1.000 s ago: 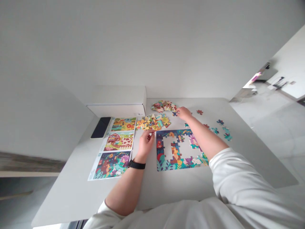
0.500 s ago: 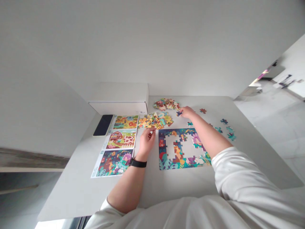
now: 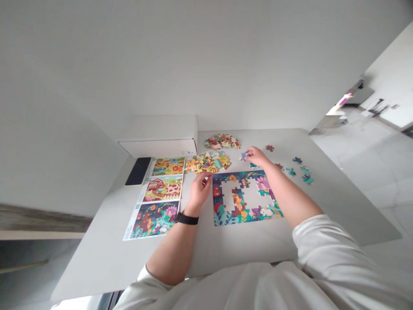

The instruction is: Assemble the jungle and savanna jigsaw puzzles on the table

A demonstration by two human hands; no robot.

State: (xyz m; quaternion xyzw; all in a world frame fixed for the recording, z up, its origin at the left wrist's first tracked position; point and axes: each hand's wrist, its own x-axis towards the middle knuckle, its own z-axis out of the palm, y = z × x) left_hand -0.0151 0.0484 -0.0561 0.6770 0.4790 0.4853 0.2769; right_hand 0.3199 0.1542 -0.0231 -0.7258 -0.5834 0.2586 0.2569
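A partly built jigsaw puzzle [image 3: 245, 199] with white gaps in its middle lies on the white table [image 3: 245, 249]. My right hand [image 3: 257, 156] reaches past the puzzle's far edge and pinches a small blue puzzle piece [image 3: 243, 156]. My left hand [image 3: 199, 190], with a black watch on the wrist, hovers at the puzzle's left edge, fingers curled together on a small piece I can barely make out. Two heaps of loose pieces lie beyond: a yellowish heap [image 3: 207, 163] and a reddish heap [image 3: 222, 141].
A sheet with three reference pictures [image 3: 157, 197] lies left of the puzzle, a black phone [image 3: 138, 171] beside it. A white box [image 3: 161, 137] stands at the back. Several loose pieces [image 3: 298, 168] are scattered to the right. The table edges fall off close by on both sides.
My right hand has drawn back from the reddish heap toward the puzzle, with the blue piece in its fingers. My left hand stays in place by the puzzle's left edge.
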